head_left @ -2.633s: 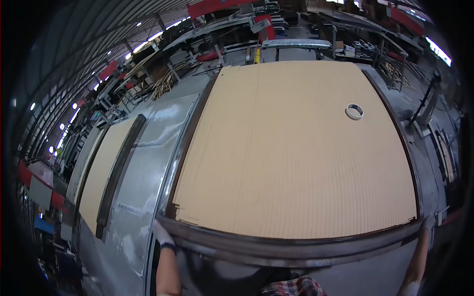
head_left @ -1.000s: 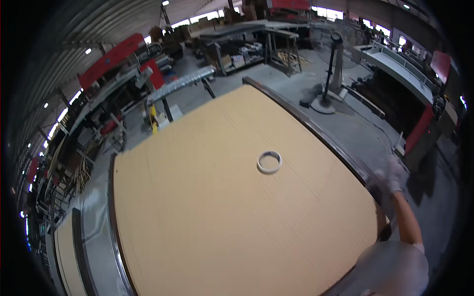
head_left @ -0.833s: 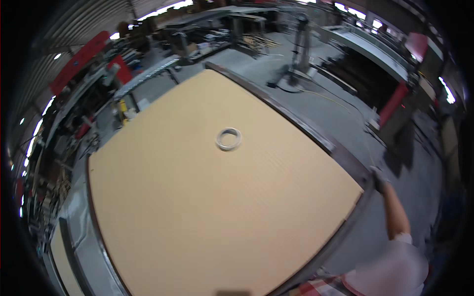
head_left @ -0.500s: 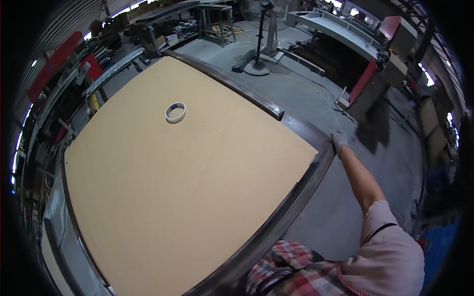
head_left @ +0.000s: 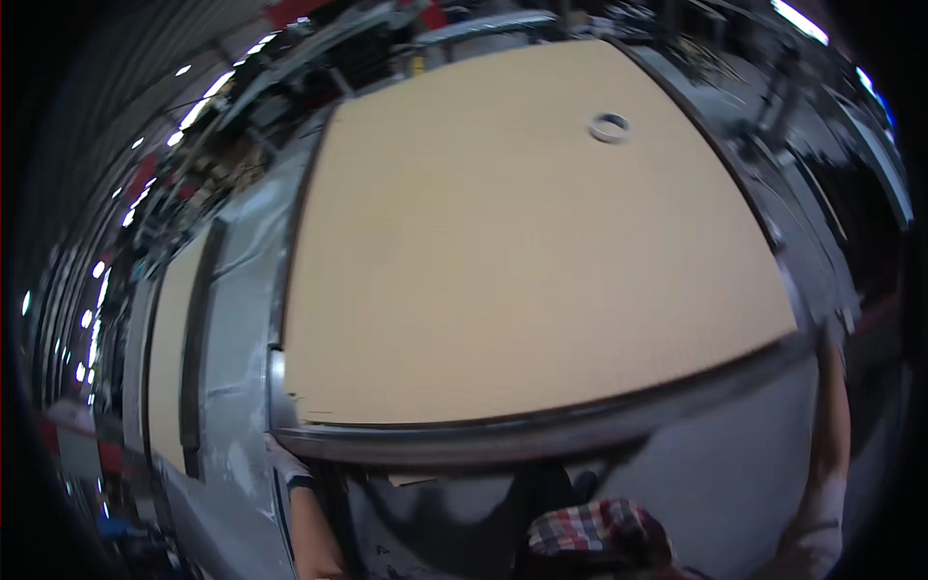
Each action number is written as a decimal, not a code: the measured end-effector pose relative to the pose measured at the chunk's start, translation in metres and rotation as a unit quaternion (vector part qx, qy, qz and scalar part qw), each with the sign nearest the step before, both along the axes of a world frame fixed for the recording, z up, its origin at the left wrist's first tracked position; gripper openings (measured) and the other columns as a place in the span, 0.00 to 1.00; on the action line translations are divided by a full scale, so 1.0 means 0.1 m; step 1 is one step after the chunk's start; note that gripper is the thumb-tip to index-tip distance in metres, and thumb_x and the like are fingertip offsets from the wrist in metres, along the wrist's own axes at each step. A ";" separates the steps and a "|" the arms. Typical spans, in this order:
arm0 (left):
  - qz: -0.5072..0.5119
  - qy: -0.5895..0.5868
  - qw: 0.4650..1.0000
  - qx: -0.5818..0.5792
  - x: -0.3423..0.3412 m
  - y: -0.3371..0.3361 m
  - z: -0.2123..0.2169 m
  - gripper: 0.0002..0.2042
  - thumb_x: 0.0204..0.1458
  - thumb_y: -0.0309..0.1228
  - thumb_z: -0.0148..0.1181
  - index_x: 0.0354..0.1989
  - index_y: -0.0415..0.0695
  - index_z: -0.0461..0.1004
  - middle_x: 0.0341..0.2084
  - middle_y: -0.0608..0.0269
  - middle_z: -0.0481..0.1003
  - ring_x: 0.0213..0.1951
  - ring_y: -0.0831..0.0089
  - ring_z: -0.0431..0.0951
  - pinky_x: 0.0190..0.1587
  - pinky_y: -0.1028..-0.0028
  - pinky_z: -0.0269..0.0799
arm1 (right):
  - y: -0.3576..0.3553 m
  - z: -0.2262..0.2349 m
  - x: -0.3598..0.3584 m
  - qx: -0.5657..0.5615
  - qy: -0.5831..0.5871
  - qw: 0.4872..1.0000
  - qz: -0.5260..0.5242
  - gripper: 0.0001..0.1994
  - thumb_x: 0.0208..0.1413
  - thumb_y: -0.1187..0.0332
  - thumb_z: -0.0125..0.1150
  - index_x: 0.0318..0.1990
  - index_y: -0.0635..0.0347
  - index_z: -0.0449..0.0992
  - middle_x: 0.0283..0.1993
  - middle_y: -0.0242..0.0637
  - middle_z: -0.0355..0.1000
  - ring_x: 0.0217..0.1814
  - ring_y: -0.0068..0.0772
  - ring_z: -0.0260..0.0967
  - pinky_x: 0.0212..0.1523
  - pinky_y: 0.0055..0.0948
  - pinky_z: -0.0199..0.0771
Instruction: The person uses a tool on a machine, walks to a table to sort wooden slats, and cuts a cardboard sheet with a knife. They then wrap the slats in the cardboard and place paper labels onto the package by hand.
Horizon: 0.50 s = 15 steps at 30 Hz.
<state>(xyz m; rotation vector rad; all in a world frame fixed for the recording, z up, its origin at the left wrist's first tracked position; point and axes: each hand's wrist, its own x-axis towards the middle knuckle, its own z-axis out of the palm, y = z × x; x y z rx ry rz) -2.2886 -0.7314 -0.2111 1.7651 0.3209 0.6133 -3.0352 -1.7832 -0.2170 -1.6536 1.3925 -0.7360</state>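
- Since half a second ago, the large flat tan board (head_left: 522, 242) is brought square before the person, its near edge now spanning the view.
- Its surface is seen as smooth and matte, framed by a dark curved metal rim (head_left: 541, 440).
- A small pale ring (head_left: 610, 127) is seen lying near the far right corner.
- The left hand (head_left: 282, 456) is placed at the rim's left end and the right hand (head_left: 827, 333) at its right end; whether the fingers are closed cannot be told.

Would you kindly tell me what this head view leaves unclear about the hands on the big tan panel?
- Left hand: small and blurred at the dark frame; grip unreadable.
- Right hand: motion-blurred near the rim; fingers indistinct.
- Ring on the tan panel: too small to identify.
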 end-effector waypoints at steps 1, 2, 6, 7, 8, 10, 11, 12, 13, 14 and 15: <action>-0.055 0.068 0.992 -0.094 -0.09 -0.28 -0.07 0.28 0.58 0.42 0.47 0.58 0.30 0.59 0.53 0.47 0.65 0.51 0.60 0.69 0.55 0.67 0.65 | -0.13 0.13 -0.54 -0.020 0.001 0.998 -0.058 0.21 0.57 0.64 0.45 0.54 0.69 0.66 0.48 0.45 0.68 0.46 0.36 0.64 0.46 0.34 0.66; -0.108 0.112 0.983 -0.093 -0.19 -0.38 0.06 0.28 0.57 0.43 0.47 0.57 0.30 0.59 0.52 0.45 0.66 0.49 0.59 0.70 0.53 0.65 0.66 | -0.17 0.14 -0.69 -0.019 -0.007 0.997 -0.077 0.21 0.57 0.64 0.45 0.54 0.69 0.66 0.49 0.45 0.68 0.47 0.36 0.64 0.47 0.33 0.66; 0.052 0.171 0.982 0.068 -0.25 -1.36 0.68 0.28 0.58 0.45 0.46 0.58 0.32 0.59 0.56 0.46 0.62 0.57 0.58 0.64 0.57 0.64 0.61 | -0.35 -0.07 -0.70 0.006 -0.035 0.996 -0.077 0.22 0.59 0.61 0.45 0.55 0.68 0.65 0.50 0.44 0.67 0.50 0.37 0.64 0.50 0.33 0.64; -0.007 0.091 0.996 -0.018 -0.30 -0.85 0.55 0.29 0.57 0.46 0.46 0.58 0.32 0.59 0.56 0.45 0.62 0.57 0.57 0.64 0.58 0.63 0.60 | -0.40 -0.24 -0.39 0.013 -0.065 0.997 -0.036 0.22 0.60 0.60 0.45 0.56 0.68 0.65 0.51 0.43 0.67 0.51 0.37 0.64 0.51 0.32 0.64; -0.073 0.011 0.992 -0.100 -0.30 -0.46 0.39 0.30 0.57 0.47 0.47 0.58 0.33 0.59 0.57 0.45 0.61 0.57 0.56 0.63 0.58 0.63 0.59 | -0.44 -0.38 -0.16 0.013 -0.105 0.994 0.018 0.22 0.60 0.60 0.45 0.56 0.68 0.65 0.51 0.43 0.67 0.51 0.37 0.64 0.52 0.32 0.64; -0.122 0.093 0.979 -0.134 -0.21 -0.89 0.60 0.30 0.56 0.47 0.47 0.57 0.32 0.59 0.57 0.43 0.61 0.57 0.55 0.63 0.58 0.63 0.59 | -0.39 -0.37 -0.28 -0.011 -0.236 0.951 0.200 0.23 0.61 0.58 0.44 0.57 0.68 0.65 0.52 0.42 0.67 0.53 0.38 0.64 0.53 0.32 0.63; -0.071 0.130 0.985 -0.092 0.10 -1.23 0.70 0.30 0.56 0.47 0.46 0.57 0.32 0.59 0.55 0.43 0.63 0.56 0.55 0.65 0.57 0.63 0.60 | -0.62 -0.26 -0.09 -0.010 -0.227 0.953 0.202 0.23 0.61 0.58 0.44 0.57 0.68 0.65 0.52 0.42 0.67 0.53 0.38 0.64 0.53 0.32 0.63; -0.028 0.176 0.983 -0.041 0.32 -1.48 0.81 0.30 0.56 0.47 0.45 0.56 0.32 0.60 0.53 0.43 0.65 0.55 0.55 0.66 0.56 0.63 0.62 | -0.74 -0.12 -0.02 0.069 -0.139 0.988 0.013 0.23 0.61 0.59 0.44 0.58 0.67 0.63 0.54 0.42 0.66 0.55 0.37 0.62 0.55 0.31 0.61; 0.133 0.206 0.967 0.067 0.50 -1.63 0.78 0.29 0.56 0.47 0.44 0.54 0.31 0.63 0.48 0.45 0.69 0.51 0.58 0.70 0.53 0.64 0.66 | -0.93 -0.06 0.29 0.137 -0.056 0.974 -0.170 0.24 0.62 0.59 0.43 0.60 0.66 0.61 0.57 0.42 0.65 0.56 0.37 0.61 0.57 0.30 0.60; 0.131 0.213 0.966 0.065 0.60 -1.33 0.55 0.29 0.56 0.47 0.44 0.54 0.31 0.63 0.48 0.45 0.69 0.51 0.58 0.70 0.53 0.64 0.66 | -0.95 0.02 0.44 0.106 -0.014 0.974 -0.200 0.24 0.62 0.59 0.43 0.60 0.67 0.62 0.55 0.42 0.65 0.55 0.37 0.62 0.56 0.31 0.61; -0.005 0.141 0.984 -0.106 0.70 -0.86 0.31 0.29 0.55 0.48 0.44 0.53 0.32 0.64 0.47 0.46 0.70 0.50 0.58 0.71 0.52 0.63 0.66 | -0.98 0.05 0.48 0.050 -0.005 0.984 -0.168 0.24 0.62 0.59 0.43 0.59 0.67 0.63 0.54 0.43 0.66 0.53 0.37 0.63 0.54 0.31 0.62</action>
